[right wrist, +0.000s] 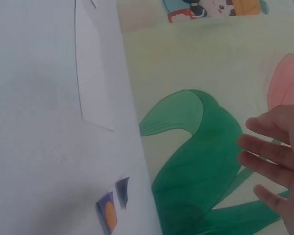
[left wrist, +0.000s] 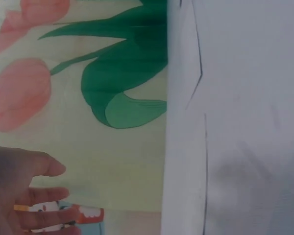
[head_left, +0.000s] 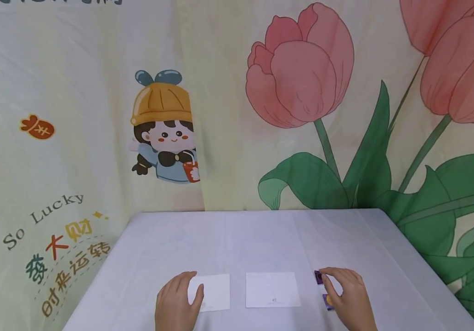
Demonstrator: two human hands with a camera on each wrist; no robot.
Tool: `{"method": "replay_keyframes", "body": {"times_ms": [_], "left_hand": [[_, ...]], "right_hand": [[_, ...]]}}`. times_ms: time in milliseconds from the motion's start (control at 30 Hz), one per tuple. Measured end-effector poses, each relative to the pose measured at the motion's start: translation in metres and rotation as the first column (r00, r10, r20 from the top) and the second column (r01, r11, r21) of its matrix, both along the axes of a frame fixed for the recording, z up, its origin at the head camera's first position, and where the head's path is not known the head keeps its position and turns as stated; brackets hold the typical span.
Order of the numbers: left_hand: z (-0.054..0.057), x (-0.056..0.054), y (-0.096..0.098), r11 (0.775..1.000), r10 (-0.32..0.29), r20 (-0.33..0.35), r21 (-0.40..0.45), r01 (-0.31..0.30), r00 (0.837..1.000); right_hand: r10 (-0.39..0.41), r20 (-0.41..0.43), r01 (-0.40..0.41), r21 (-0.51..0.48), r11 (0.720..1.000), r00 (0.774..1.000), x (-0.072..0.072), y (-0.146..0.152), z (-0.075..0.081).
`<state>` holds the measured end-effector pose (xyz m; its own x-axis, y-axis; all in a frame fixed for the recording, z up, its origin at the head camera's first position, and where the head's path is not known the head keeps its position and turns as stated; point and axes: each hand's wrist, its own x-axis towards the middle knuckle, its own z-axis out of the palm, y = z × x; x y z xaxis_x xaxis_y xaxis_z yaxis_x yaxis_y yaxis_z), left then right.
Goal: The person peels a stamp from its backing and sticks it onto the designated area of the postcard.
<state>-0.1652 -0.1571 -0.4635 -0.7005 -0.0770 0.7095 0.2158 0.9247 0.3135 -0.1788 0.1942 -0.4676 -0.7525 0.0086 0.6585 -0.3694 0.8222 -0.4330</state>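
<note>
My left hand [head_left: 177, 301] hovers by a left white card [head_left: 216, 292], overlapping its left side in the head view. Its fingers are loosely bent, with nothing between them in the left wrist view. My right hand [head_left: 350, 299] is raised above the table near two small purple pieces. The upper piece [head_left: 318, 277] is dark; the lower piece [head_left: 326, 299] bears a yellow-orange round shape and is partly hidden by that hand. The right wrist view shows the right fingers [right wrist: 269, 152] spread and holding nothing. Between the hands lies another white card [head_left: 273, 289] with small print at its lower edge.
A white cloth covers the table [head_left: 220, 239]. Behind it hangs a printed backdrop [head_left: 220, 115] with large pink tulips, a cartoon child in a yellow hat and lettering on the left.
</note>
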Motion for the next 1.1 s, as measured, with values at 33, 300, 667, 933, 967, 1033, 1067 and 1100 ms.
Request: {"method": "replay_keyframes", "body": {"times_ms": [33, 300, 667, 933, 967, 1033, 1067, 1100], "left_hand": [[-0.003, -0.001, -0.001, 1.000, 0.003, 0.004, 0.006, -0.003, 1.000], [-0.029, -0.004, -0.008, 1.000, -0.006, 0.121, -0.009, 0.007, 0.993], [-0.058, -0.011, -0.017, 1.000, -0.031, 0.338, 0.011, 0.029, 0.941], [-0.073, -0.015, -0.023, 1.000, 0.004, 0.438, 0.021, -0.015, 0.899], [-0.075, -0.015, -0.023, 1.000, 0.010, 0.443, 0.016, -0.019, 0.896], [-0.077, -0.015, -0.024, 1.000, 0.014, 0.446, 0.002, -0.016, 0.895], [-0.078, -0.015, -0.024, 1.000, 0.010, 0.444, -0.002, -0.010, 0.896], [-0.079, -0.015, -0.025, 1.000, 0.005, 0.441, -0.006, -0.002, 0.897]], "right_hand": [[-0.012, 0.018, 0.012, -0.001, 1.000, 1.000, 0.001, 0.002, -0.002], [-0.104, 0.235, 0.124, -0.074, 0.989, 0.966, 0.005, 0.010, -0.017], [-0.113, 0.435, 0.213, -0.189, 0.959, 0.893, 0.005, 0.026, -0.051], [0.001, 0.643, 0.215, -0.258, 0.942, 0.766, 0.001, 0.039, -0.073], [0.008, 0.640, 0.209, -0.263, 0.942, 0.769, 0.000, 0.039, -0.076], [0.021, 0.643, 0.209, -0.279, 0.937, 0.766, -0.002, 0.040, -0.081], [0.025, 0.641, 0.208, -0.286, 0.935, 0.767, -0.003, 0.040, -0.083], [0.030, 0.644, 0.209, -0.292, 0.933, 0.764, -0.003, 0.041, -0.085]]}}
